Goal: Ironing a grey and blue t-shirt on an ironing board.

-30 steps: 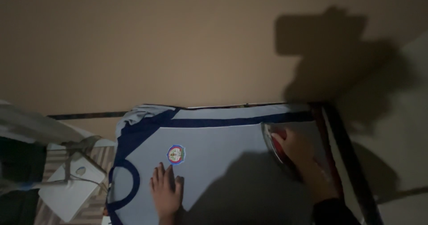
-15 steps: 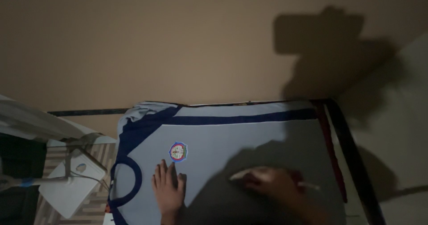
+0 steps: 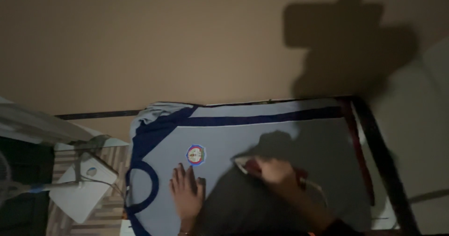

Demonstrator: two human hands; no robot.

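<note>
A light blue shirt (image 3: pixel 262 137) with dark blue trim and a round badge (image 3: pixel 196 154) lies flat on an ironing surface. My left hand (image 3: pixel 187 194) presses flat on the shirt just below the badge, fingers spread. My right hand (image 3: pixel 278 175) grips the handle of a clothes iron (image 3: pixel 250 166), whose tip points left toward the badge. The iron rests on the shirt's middle, a short way right of my left hand. Much of the iron is hidden under my hand and in shadow.
A dark frame edge (image 3: pixel 383 156) runs along the right side of the surface. At the left stands a white fan base (image 3: pixel 82 184) on a wood-pattern floor. A plain beige wall (image 3: pixel 187 44) fills the upper view, with a shadow cast on it.
My right hand has slid the iron leftward across the shirt, from the right edge to near the badge. My left hand has stayed flat in place.
</note>
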